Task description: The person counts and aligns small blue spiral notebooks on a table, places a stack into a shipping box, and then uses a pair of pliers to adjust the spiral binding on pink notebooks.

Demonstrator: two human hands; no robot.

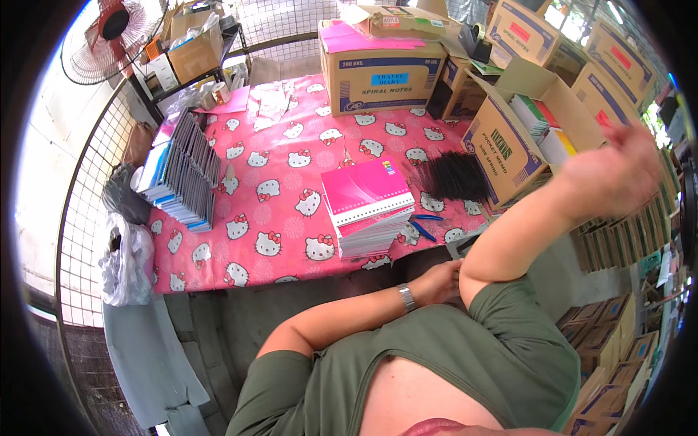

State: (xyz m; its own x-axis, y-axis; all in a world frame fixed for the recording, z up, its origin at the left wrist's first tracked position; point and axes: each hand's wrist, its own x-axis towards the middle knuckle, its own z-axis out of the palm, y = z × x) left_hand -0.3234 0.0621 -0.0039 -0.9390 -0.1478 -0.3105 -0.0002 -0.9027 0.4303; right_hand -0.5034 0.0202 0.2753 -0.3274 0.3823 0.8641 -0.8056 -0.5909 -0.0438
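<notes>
My right hand (614,174) is raised at the right, in front of the open cardboard box (502,160), and motion blurs its fingers. My left hand (438,283), with a metal watch (406,297) on its wrist, is by my bent right elbow, its fingertips hidden there. Ahead of it on the table stands a stack of pink-covered notebooks (367,190) with punched holes along the near edge. Beside the stack lie a blue-handled hand tool (424,230) and a heap of thin black spiral binding coils (456,176). Notebooks (534,116) show inside the open box.
A pink cartoon-cat cloth (269,218) covers the table. Rows of stacked spiral notebooks (182,174) stand at its left. A large closed carton (382,76) sits at the back, more cartons (611,62) behind right. A fan (113,29) is far left; plastic bags (127,261) hang beside the table.
</notes>
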